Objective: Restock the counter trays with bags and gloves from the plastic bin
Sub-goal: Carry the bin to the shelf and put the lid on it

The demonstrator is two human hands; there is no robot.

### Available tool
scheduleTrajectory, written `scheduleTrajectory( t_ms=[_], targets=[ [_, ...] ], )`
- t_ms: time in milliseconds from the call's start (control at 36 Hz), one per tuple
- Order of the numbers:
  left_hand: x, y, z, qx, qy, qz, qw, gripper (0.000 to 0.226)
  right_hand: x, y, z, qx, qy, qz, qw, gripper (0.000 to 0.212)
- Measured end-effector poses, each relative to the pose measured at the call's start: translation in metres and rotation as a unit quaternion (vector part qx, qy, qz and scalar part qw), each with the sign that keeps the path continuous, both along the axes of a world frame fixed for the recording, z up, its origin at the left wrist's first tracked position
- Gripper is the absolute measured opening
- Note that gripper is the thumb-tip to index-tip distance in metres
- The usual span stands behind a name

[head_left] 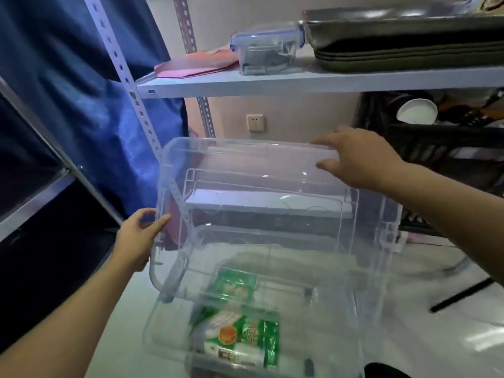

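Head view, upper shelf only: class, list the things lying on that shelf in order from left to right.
Pink folder → small clear container with blue clips → stack of dark trays.

The green packets (pixel 240 334) blur behind clear plastic, their print unreadable, and the lower bin (pixel 163 336) is cut off at the bottom edge.
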State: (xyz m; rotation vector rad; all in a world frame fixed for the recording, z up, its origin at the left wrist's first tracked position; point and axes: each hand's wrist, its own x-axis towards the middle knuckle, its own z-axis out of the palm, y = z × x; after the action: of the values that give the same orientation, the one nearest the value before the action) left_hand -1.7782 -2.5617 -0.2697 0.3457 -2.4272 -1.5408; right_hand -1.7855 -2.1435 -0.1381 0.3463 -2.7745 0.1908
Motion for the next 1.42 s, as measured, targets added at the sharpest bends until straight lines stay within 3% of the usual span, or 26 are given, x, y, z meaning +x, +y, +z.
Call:
scheduleTrajectory(
  t_ms=[194,333,444,583,750,1000,1111,1194,1250,1306,1361,1417],
  targets=[
    [-0.003,-0.027,-0.043,-0.112,-0.189,-0.062,0.974,0.018,-0.031,-0.019,-0.094,-0.012,-0.202,-0.049,0.978,0.044],
    [-0.002,-0.04,-0.103,-0.211,-0.255,-0.059,0.942,0.022,-0.04,-0.033,-0.193,-0.031,-0.264,-0.076,0.961,0.038],
    [-0.005,-0.038,-0.132,-0.302,-0.198,-0.044,0.931,0.03,-0.042,-0.043,-0.249,-0.087,-0.216,-0.133,0.963,0.028],
    [-0.013,-0.047,-0.125,-0.235,-0.237,-0.044,0.942,0.032,-0.043,-0.052,-0.275,-0.079,-0.12,-0.152,0.978,0.028],
    [0.001,-0.05,-0.123,-0.248,-0.278,-0.09,0.924,0.022,-0.028,-0.04,-0.279,-0.093,-0.183,-0.09,0.975,0.044],
    [-0.004,-0.046,-0.116,-0.184,-0.315,-0.108,0.925,0.024,-0.018,-0.046,-0.285,-0.116,-0.153,-0.07,0.979,0.043],
    [-0.006,-0.048,-0.118,-0.199,-0.315,-0.107,0.922,0.032,0.004,-0.045,-0.284,-0.08,-0.157,-0.094,0.98,0.05],
    [-0.007,-0.054,-0.125,-0.207,-0.289,-0.099,0.929,0.034,0.049,-0.034,-0.28,-0.127,-0.114,-0.163,0.972,0.067],
    [-0.006,-0.056,-0.132,-0.15,-0.294,-0.089,0.94,0.045,0.087,-0.019,-0.278,-0.194,-0.108,-0.25,0.942,0.08],
    [-0.005,-0.059,-0.137,-0.069,-0.332,-0.072,0.938,0.082,0.121,-0.004,-0.279,-0.327,-0.134,-0.335,0.874,0.093],
    [-0.003,-0.064,-0.142,-0.003,-0.377,-0.076,0.923,0.101,0.148,0.005,-0.281,-0.495,-0.192,-0.401,0.747,0.098],
    [0.001,-0.068,-0.146,0.048,-0.409,-0.103,0.906,0.1,0.163,0.012,-0.285,-0.607,-0.284,-0.411,0.618,0.084]
  ],
)
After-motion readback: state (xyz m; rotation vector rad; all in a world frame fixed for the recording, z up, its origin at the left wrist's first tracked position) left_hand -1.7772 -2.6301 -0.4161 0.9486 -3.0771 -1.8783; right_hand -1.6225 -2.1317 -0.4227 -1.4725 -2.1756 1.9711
